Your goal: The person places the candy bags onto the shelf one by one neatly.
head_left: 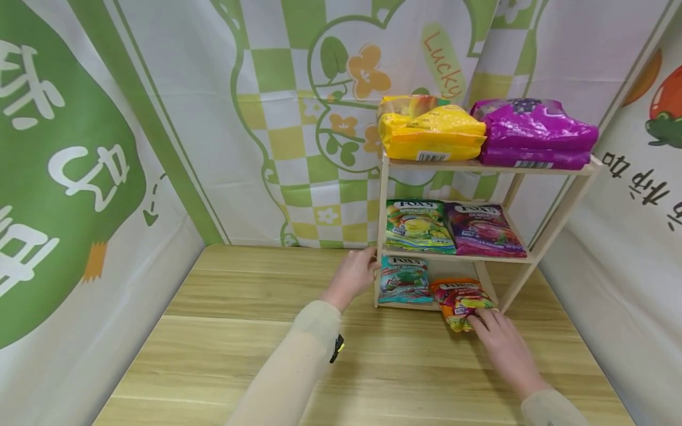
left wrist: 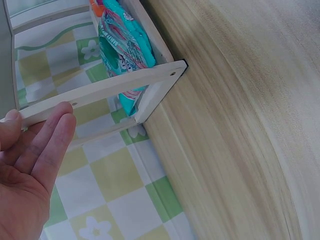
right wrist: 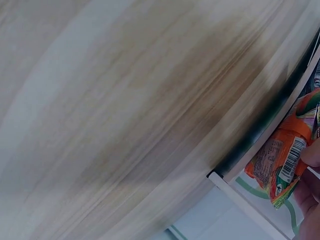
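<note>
A small wooden rack (head_left: 559,204) with three shelves stands on the table. My left hand (head_left: 353,273) grips its left front post (left wrist: 100,91), thumb on one side and fingers on the other. With thumb and fingers, my right hand (head_left: 503,343) pinches an orange Fox's candy bag (head_left: 459,299) at the front of the bottom shelf. The bag tilts out over the shelf edge, and its barcode side (right wrist: 286,162) shows in the right wrist view. Left of it on the same shelf is a teal mint candy bag (head_left: 405,279).
Green (head_left: 418,225) and dark purple (head_left: 485,229) candy bags lean on the middle shelf. A yellow bag (head_left: 431,130) and a purple bag (head_left: 535,135) lie on top. Behind the wooden table (head_left: 240,331) hangs a checkered cloth (head_left: 277,118); printed cloths flank both sides.
</note>
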`<state>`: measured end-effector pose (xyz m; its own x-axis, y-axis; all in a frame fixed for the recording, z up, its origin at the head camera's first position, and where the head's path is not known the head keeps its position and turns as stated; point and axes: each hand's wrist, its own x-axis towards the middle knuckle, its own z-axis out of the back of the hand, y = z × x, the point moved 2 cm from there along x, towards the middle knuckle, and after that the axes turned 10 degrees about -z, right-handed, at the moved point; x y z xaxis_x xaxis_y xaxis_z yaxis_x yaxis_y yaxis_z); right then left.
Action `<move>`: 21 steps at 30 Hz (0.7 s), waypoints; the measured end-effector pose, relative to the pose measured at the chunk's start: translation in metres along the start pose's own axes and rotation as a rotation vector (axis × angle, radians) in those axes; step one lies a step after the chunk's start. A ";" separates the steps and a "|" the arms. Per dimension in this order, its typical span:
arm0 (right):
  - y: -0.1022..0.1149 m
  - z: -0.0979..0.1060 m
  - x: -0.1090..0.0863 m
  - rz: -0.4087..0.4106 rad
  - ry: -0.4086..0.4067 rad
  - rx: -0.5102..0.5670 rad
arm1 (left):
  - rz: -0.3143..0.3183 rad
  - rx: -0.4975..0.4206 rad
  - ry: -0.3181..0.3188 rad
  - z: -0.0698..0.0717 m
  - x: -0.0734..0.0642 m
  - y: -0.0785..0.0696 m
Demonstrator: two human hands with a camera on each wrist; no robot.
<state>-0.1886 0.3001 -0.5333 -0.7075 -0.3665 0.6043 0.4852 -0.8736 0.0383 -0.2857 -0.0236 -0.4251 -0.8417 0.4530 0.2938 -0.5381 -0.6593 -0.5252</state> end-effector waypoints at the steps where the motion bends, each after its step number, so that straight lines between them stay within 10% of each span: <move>1: 0.000 0.000 0.000 0.000 0.001 -0.002 | 0.001 -0.001 0.001 0.000 0.000 0.000; 21: 0.004 -0.005 0.003 -0.019 0.065 -0.056 | 0.013 -0.008 0.007 0.001 0.000 -0.001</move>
<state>-0.1918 0.2942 -0.5351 -0.7490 -0.3682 0.5508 0.4430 -0.8965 0.0032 -0.2846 -0.0235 -0.4238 -0.8483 0.4486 0.2814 -0.5267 -0.6604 -0.5351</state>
